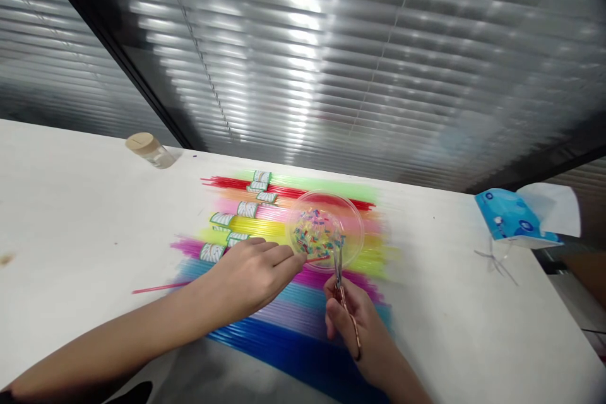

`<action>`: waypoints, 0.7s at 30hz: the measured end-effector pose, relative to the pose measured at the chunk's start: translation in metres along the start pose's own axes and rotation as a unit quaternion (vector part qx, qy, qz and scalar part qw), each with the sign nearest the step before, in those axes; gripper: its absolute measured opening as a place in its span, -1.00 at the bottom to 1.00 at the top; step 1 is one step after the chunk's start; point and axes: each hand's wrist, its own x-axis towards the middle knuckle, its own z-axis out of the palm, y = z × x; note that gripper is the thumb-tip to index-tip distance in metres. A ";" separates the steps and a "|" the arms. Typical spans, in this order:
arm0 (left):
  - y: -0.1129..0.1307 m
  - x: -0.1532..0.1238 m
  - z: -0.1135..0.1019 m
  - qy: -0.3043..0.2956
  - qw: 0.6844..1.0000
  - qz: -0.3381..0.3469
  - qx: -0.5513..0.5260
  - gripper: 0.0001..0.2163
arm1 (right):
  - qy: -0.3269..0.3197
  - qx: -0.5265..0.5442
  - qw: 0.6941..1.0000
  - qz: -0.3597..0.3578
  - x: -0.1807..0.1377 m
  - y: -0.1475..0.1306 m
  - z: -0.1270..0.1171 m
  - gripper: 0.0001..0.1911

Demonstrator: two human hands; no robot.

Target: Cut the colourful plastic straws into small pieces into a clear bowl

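Thin and pinkish red, a plastic straw (161, 288) runs beneath my left forearm, and its far end pokes out past my fingertips. My left hand (265, 271) is closed in a pinch on it, at the near left rim of a clear round bowl (356, 218). Small cut pieces (316, 233) in many colours lie inside the bowl. In my right hand (353, 315) is a pair of scissors (339, 265) with copper-coloured handles. The blades point away from me over the bowl's near right side, close to the straw's end. Whether they touch it I cannot tell.
Bundles of long coloured straws (265, 225), several with paper labels, lie under the bowl and my hands. A jar with a beige lid (150, 150) is at the back left. On the right is a blue tissue pack (514, 218) beside thin dark ties (496, 262). Blinds (284, 63) stand behind the white table (71, 214).
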 end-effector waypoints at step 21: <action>0.009 -0.002 0.008 -0.010 0.999 0.036 0.000 -0.78 | -0.021 -0.030 0.999 -0.018 0.002 -0.001 -0.001 -0.43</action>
